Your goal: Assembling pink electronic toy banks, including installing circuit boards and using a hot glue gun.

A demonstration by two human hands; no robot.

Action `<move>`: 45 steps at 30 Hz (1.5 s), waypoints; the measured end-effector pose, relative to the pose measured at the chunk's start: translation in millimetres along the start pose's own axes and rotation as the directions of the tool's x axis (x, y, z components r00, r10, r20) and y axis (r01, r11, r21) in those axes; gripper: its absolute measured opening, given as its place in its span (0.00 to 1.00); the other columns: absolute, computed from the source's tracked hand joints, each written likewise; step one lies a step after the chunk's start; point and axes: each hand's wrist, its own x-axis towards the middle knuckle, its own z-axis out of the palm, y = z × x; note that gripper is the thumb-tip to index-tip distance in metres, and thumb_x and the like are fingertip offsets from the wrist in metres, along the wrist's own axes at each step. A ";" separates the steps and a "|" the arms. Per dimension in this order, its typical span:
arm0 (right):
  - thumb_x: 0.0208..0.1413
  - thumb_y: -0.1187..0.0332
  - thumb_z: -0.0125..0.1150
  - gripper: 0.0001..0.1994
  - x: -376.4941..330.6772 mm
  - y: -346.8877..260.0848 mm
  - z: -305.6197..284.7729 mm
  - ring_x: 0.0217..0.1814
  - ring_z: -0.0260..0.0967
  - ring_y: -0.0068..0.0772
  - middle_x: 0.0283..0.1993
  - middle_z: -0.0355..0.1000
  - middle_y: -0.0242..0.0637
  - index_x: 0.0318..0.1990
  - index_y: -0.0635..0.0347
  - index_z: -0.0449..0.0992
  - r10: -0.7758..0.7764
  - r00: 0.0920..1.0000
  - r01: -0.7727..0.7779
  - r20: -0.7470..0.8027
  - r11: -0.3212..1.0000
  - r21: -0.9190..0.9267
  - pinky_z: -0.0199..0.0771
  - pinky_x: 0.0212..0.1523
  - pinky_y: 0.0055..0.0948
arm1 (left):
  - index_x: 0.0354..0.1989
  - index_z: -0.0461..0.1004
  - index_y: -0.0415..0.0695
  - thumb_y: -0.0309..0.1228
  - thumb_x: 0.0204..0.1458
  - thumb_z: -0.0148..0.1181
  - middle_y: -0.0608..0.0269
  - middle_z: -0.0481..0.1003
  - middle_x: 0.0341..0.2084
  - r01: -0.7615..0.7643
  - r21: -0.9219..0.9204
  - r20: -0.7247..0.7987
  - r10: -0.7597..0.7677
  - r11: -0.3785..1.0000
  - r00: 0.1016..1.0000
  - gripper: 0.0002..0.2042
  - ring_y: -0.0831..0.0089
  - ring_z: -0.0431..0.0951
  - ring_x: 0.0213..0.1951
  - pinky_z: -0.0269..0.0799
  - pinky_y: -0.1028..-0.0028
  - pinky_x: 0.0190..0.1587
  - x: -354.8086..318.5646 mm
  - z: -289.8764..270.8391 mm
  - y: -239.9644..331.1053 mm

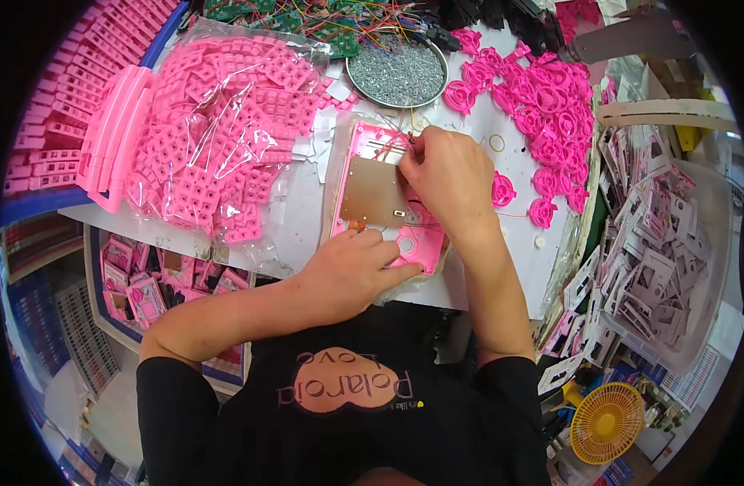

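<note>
A pink plastic toy casing (358, 146) lies with its inner side up on the white work surface, with a brown board (372, 194) set inside it. My left hand (348, 271) holds the casing down at its near end, its thumb along the lower edge by a round opening (407, 245). Over the far right corner, the thumb and forefinger of my right hand (455, 166) are pinched together. Thin red wires (386, 144) run to these fingertips, which cover whatever small part is between them.
Left stands a clear bag of pink keypad-like pieces (218, 138). A round dish of small screws (396, 73) sits beyond the casing, with green circuit boards (323, 36) behind. Pink ring-shaped parts (542, 105) are heaped right, above a plastic bin of printed panels (663, 275).
</note>
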 end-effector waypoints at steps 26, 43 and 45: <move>0.52 0.69 0.62 0.08 -11.1 2.6 -1.5 0.22 0.75 0.34 0.21 0.73 0.42 0.30 0.66 0.76 0.101 0.995 -0.066 -0.012 0.727 0.683 0.73 0.26 0.32 | 0.32 0.76 0.35 0.26 0.49 0.61 0.59 0.76 0.20 0.464 -0.514 -0.420 -0.683 0.721 0.598 0.06 0.73 0.75 0.20 0.70 0.71 0.27 54.7 -32.6 -66.1; 0.44 0.73 0.68 0.10 -51.3 -11.9 0.5 0.40 0.72 0.37 0.36 0.75 0.32 0.37 0.56 0.81 -0.654 0.732 0.674 -0.194 0.650 0.351 0.76 0.35 0.32 | 0.32 0.77 0.40 0.24 0.46 0.63 0.58 0.76 0.31 0.398 -0.349 -0.555 -0.529 0.848 0.642 0.05 0.73 0.73 0.23 0.70 0.74 0.29 51.2 -31.3 -73.9; 0.46 0.74 0.66 0.11 -46.7 1.6 -7.5 0.40 0.73 0.38 0.38 0.76 0.34 0.40 0.57 0.81 -0.652 0.739 0.629 -0.170 0.579 0.519 0.76 0.36 0.32 | 0.31 0.77 0.40 0.23 0.46 0.64 0.58 0.77 0.34 0.348 -0.339 -0.572 -0.486 0.874 0.661 0.04 0.73 0.72 0.23 0.69 0.74 0.29 49.9 -31.4 -74.2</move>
